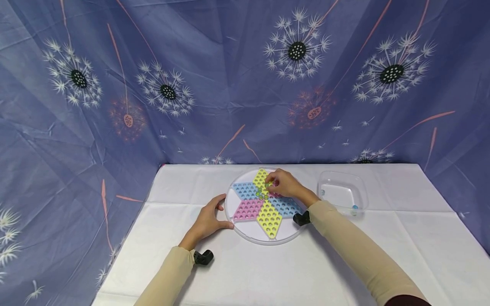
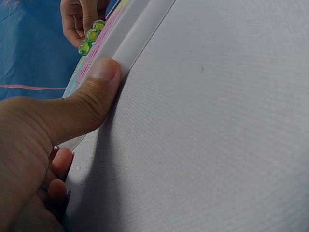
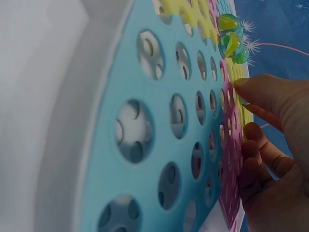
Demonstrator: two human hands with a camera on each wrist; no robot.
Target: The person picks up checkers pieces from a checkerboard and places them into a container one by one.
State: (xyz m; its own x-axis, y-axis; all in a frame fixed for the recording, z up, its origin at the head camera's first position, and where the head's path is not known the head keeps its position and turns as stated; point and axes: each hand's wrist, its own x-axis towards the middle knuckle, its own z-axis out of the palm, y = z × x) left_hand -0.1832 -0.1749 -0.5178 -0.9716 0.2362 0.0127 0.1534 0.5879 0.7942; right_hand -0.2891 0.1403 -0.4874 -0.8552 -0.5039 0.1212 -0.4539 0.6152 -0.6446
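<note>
A round white Chinese checkers board (image 1: 245,231) with a yellow, blue and pink star of holes lies on the table. My left hand (image 1: 206,219) rests at its left edge, with the thumb (image 2: 104,72) on the rim and the fingers bent beside it. Over the star's back part, my right hand (image 1: 286,183) pinches a glass marble (image 3: 243,100) between thumb and forefinger, mostly covered by them. Several green-yellow marbles (image 1: 260,194) sit together near the star's middle, just left of my right fingertips. The right wrist view shows these marbles (image 3: 231,44) standing above the holes.
At the back right stands a clear plastic container (image 1: 342,191) with a few blue marbles (image 1: 354,207) in it. A white cloth (image 1: 245,272) covers the table. Behind the table hangs a blue curtain (image 1: 229,85) with a dandelion print.
</note>
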